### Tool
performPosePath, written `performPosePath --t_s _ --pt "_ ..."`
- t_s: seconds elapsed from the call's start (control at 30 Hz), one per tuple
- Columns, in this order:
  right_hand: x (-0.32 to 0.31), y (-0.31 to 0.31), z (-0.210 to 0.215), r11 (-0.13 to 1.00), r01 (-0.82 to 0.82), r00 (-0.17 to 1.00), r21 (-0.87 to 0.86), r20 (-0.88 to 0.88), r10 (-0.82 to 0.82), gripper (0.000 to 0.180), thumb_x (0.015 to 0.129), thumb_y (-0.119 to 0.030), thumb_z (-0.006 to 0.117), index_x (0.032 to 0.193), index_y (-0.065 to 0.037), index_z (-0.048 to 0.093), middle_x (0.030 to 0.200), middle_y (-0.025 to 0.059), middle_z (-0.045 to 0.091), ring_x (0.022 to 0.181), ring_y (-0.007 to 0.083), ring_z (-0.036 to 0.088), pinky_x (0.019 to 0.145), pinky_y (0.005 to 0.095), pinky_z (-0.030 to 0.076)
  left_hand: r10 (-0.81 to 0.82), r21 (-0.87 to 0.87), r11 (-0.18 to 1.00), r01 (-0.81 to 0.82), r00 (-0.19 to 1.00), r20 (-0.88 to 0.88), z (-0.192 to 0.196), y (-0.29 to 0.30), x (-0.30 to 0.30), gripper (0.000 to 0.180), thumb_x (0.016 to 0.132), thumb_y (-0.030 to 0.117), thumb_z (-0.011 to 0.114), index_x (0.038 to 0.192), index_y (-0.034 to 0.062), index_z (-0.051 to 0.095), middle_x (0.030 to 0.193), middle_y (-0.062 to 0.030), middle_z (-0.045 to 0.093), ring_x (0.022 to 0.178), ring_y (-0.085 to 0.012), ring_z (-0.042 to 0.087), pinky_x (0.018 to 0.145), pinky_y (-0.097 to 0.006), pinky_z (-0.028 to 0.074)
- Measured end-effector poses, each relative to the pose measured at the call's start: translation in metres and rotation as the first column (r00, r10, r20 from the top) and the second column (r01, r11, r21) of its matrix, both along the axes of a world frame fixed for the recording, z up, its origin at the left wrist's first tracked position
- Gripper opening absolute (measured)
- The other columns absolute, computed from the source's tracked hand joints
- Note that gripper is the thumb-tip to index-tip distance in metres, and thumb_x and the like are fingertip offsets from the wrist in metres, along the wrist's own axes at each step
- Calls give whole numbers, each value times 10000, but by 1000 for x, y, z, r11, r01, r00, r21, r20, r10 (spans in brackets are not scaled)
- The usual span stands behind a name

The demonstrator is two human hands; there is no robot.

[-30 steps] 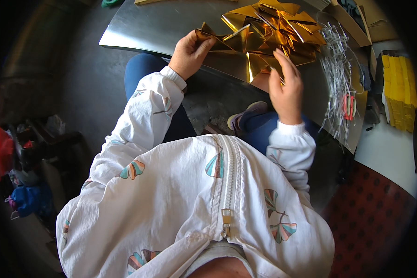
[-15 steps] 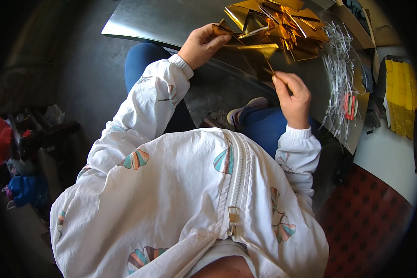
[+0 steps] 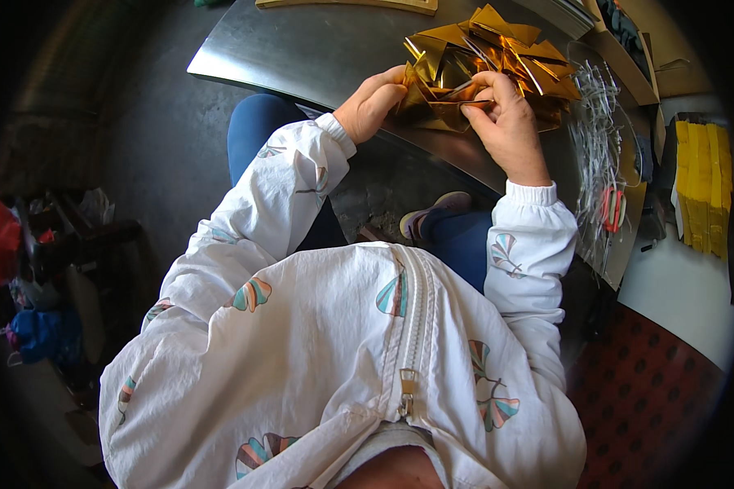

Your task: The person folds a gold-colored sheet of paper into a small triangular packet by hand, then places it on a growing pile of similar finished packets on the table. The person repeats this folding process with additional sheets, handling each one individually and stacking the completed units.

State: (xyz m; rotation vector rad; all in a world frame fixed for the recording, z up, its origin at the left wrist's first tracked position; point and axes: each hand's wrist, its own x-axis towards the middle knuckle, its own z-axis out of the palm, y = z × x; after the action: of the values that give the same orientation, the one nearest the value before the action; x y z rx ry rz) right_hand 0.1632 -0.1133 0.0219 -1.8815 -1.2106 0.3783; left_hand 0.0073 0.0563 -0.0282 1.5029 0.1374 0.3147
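The person sits at a grey metal counter and works with both hands at its near edge. The left hand is closed, with fingers curled, on the left side of a piece of gold foil paper. The right hand is also closed; its thumb and fingers pinch the right side of the same piece. The piece is held just above the counter edge, between the two hands, and it looks folded, but the exact shape cannot be told.

Directly behind the hands lies a heap of gold foil pieces, many of them with sharp triangular corners, and the held piece touches the front of this heap. To the right of the heap there is a bundle of thin white strips in clear plastic, and near its lower end lies a pair of scissors with red handles. Farther right, apart from the counter, a stack of yellow sheets rests on a white surface. The person wears a white jacket with small coloured fan shapes.
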Motion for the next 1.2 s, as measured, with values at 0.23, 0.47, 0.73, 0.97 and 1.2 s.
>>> performPosePath --t_s 0.23,0.47,0.73,0.97,1.2 --pt "0 8 -28 977 71 984 200 -175 -35 496 824 0 693 1276 18 490 873 135 679 698 174 653 650 281 529 20 125 991 -46 979 203 -12 -10 1 372 976 305 550 1172 -12 545 974 -62 620 882 -123 549 812 -286 476" --pt "-18 4 -33 925 288 935 248 -280 -216 645 818 -155 779 1354 12 461 1213 166 583 1061 215 593 891 327 498 129 85 987 -138 986 106 -18 -11 11 240 975 135 608 1175 6 583 1065 -24 663 972 -84 580 885 -258 489" --pt "-48 -8 -55 745 547 804 382 -487 -341 281 904 -200 719 1074 -13 596 881 21 617 729 70 549 655 218 468 51 688 701 -188 975 215 -19 -19 24 245 863 174 705 1043 27 627 1028 -156 676 922 -346 651 835 -383 514" --pt "-38 -18 -61 709 554 820 437 -433 -375 154 934 -148 661 985 -14 606 822 23 633 697 76 564 626 219 467 -4 829 525 -193 973 229 -7 -31 28 246 813 192 700 993 37 634 1049 -128 657 1047 -339 594 900 -415 470" --pt "-24 -23 -63 677 609 789 413 -401 -465 143 928 -131 653 963 1 612 797 23 634 654 62 521 588 219 444 403 859 356 -368 890 214 7 -12 52 328 764 252 701 1061 115 684 1010 -90 659 985 -300 593 882 -427 452"
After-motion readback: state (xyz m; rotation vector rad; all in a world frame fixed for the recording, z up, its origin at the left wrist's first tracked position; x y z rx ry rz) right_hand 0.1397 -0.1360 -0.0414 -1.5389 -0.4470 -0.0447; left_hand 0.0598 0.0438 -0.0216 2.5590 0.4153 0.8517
